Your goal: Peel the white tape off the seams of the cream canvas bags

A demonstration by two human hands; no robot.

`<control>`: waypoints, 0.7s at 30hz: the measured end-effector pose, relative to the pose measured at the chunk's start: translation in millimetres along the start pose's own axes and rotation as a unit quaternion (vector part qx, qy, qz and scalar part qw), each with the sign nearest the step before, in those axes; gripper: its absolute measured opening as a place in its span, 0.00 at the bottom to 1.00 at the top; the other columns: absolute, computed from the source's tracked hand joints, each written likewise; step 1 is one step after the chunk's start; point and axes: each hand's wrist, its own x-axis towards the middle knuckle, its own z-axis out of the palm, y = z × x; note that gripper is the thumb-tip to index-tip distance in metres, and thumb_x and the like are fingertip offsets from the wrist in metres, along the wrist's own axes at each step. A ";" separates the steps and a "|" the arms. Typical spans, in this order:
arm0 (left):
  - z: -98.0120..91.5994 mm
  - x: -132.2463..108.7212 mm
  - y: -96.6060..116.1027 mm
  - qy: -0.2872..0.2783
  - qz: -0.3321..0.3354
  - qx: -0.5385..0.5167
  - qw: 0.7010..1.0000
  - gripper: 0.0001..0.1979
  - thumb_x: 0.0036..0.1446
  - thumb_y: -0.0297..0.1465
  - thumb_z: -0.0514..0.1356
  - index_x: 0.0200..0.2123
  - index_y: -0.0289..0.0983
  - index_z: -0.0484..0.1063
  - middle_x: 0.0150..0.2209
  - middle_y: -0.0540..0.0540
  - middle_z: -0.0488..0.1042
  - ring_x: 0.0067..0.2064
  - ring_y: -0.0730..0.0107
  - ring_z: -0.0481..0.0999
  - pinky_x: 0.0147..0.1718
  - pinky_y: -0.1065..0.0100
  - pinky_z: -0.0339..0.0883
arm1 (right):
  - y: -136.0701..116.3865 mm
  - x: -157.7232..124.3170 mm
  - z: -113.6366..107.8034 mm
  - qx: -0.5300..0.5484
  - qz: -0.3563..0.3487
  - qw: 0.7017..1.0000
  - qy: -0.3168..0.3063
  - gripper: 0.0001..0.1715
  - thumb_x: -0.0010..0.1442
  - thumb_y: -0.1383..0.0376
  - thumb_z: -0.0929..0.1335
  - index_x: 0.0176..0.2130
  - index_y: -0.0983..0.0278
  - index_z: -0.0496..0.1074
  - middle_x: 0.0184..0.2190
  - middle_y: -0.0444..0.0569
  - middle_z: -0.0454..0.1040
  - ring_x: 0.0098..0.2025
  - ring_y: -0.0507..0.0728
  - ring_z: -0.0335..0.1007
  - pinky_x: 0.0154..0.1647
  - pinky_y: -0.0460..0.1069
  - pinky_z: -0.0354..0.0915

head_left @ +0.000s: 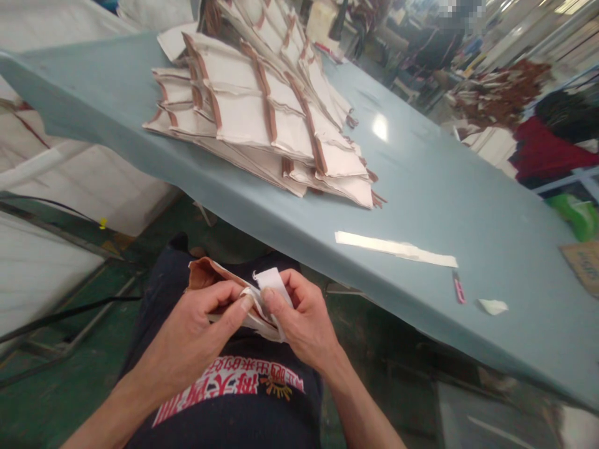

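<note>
My left hand (218, 315) pinches the edge of a brown and off-white fabric piece (203, 275) held above my lap. Between the thumb and fingers of my right hand (302, 315) is a white strip (275, 282), its upper end sticking up free. Where the strip meets the fabric piece, my fingertips hide the detail, and the two hands almost touch there. On the table, right of the hands, lie a long cream strip (395, 245), a small pink-handled tool (458, 290) and a white scrap (493, 306).
Stacks of cream fabric pieces with brown edging (262, 112) cover the far left part of the blue-grey table (421, 187). The table's near edge slants down to the right, just beyond my hands. Brown and red cloth piles (510, 93) stand beyond it. Metal framing (70, 349) is at lower left.
</note>
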 end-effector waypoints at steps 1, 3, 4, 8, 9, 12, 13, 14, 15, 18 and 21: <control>-0.1 -0.8 -1.7 -0.003 -0.005 -0.006 1.000 0.22 0.71 0.45 0.62 0.27 0.41 0.80 0.25 0.50 0.80 0.27 0.65 0.75 0.30 0.69 0.72 | -2.0 0.7 -3.9 -0.015 -0.008 1.000 0.024 0.17 0.68 0.51 0.74 0.39 0.62 0.77 0.30 0.42 0.77 0.29 0.52 0.65 0.31 0.47 0.61; 0.8 -2.0 -4.9 -0.002 -0.014 -0.016 1.000 0.22 0.73 0.46 0.62 0.29 0.40 0.82 0.27 0.49 0.83 0.29 0.63 0.78 0.32 0.69 0.73 | -7.1 0.7 -10.7 -0.052 -0.024 0.996 0.074 0.15 0.67 0.52 0.73 0.39 0.62 0.78 0.30 0.42 0.77 0.29 0.52 0.65 0.31 0.47 0.60; 1.9 -2.2 -5.9 0.004 -0.015 -0.017 1.000 0.22 0.73 0.46 0.62 0.30 0.40 0.82 0.28 0.48 0.84 0.30 0.63 0.79 0.32 0.69 0.73 | -10.1 -0.4 -12.8 -0.066 -0.029 0.994 0.087 0.15 0.68 0.52 0.73 0.39 0.61 0.78 0.30 0.42 0.77 0.29 0.53 0.65 0.30 0.48 0.59; 8.4 0.7 -3.2 0.035 0.001 0.020 0.999 0.23 0.74 0.45 0.59 0.30 0.39 0.83 0.27 0.49 0.83 0.29 0.64 0.79 0.32 0.68 0.72 | -18.9 -10.9 -6.7 -0.119 -0.048 0.988 0.083 0.14 0.70 0.52 0.72 0.40 0.60 0.79 0.31 0.45 0.81 0.29 0.54 0.70 0.31 0.49 0.62; 10.4 1.8 -0.7 0.042 0.007 0.033 0.999 0.24 0.74 0.44 0.58 0.29 0.40 0.82 0.26 0.49 0.82 0.28 0.64 0.77 0.30 0.68 0.71 | -19.5 -13.7 -2.1 -0.144 -0.061 0.983 0.093 0.14 0.71 0.53 0.71 0.41 0.60 0.79 0.31 0.46 0.82 0.30 0.55 0.72 0.32 0.49 0.63; 16.9 4.0 9.2 0.060 0.022 0.066 0.996 0.24 0.73 0.43 0.56 0.26 0.40 0.78 0.24 0.50 0.79 0.25 0.66 0.75 0.26 0.69 0.67 | -16.6 -18.7 13.1 -0.230 -0.117 0.953 0.160 0.14 0.74 0.54 0.69 0.41 0.59 0.79 0.33 0.50 0.84 0.32 0.58 0.78 0.36 0.51 0.64; 19.2 3.9 12.7 0.065 0.028 0.075 0.995 0.24 0.73 0.42 0.56 0.25 0.40 0.77 0.23 0.51 0.78 0.24 0.67 0.74 0.25 0.69 0.66 | -14.5 -19.0 17.3 -0.250 -0.134 0.941 0.183 0.14 0.75 0.55 0.68 0.42 0.59 0.79 0.34 0.51 0.85 0.33 0.59 0.79 0.37 0.52 0.65; 21.5 3.4 15.9 0.071 0.034 0.082 0.994 0.23 0.73 0.41 0.56 0.25 0.40 0.76 0.22 0.51 0.77 0.24 0.68 0.74 0.25 0.69 0.65 | -12.2 -18.6 20.5 -0.263 -0.147 0.932 0.201 0.14 0.76 0.55 0.67 0.42 0.59 0.79 0.34 0.52 0.85 0.34 0.60 0.80 0.38 0.52 0.65; 23.7 2.7 18.5 0.076 0.039 0.087 0.993 0.23 0.73 0.41 0.56 0.26 0.40 0.77 0.22 0.52 0.76 0.23 0.69 0.73 0.24 0.69 0.65 | -9.8 -17.6 22.8 -0.270 -0.157 0.926 0.214 0.14 0.76 0.56 0.67 0.42 0.59 0.78 0.34 0.53 0.85 0.35 0.61 0.80 0.38 0.52 0.66; 27.7 0.6 22.0 0.067 0.042 0.075 0.994 0.22 0.73 0.40 0.57 0.27 0.40 0.79 0.23 0.52 0.77 0.24 0.69 0.75 0.26 0.69 0.66 | -3.2 -13.0 25.6 -0.245 -0.161 0.927 0.235 0.11 0.74 0.56 0.67 0.41 0.58 0.75 0.34 0.52 0.83 0.36 0.61 0.79 0.39 0.53 0.66; 27.1 0.7 17.0 0.025 0.009 0.031 0.999 0.23 0.75 0.42 0.56 0.28 0.39 0.79 0.26 0.50 0.79 0.28 0.66 0.77 0.27 0.69 0.69 | 1.4 -8.2 26.6 -0.149 -0.111 0.960 0.211 0.11 0.73 0.55 0.67 0.40 0.57 0.71 0.31 0.46 0.79 0.32 0.58 0.73 0.36 0.52 0.65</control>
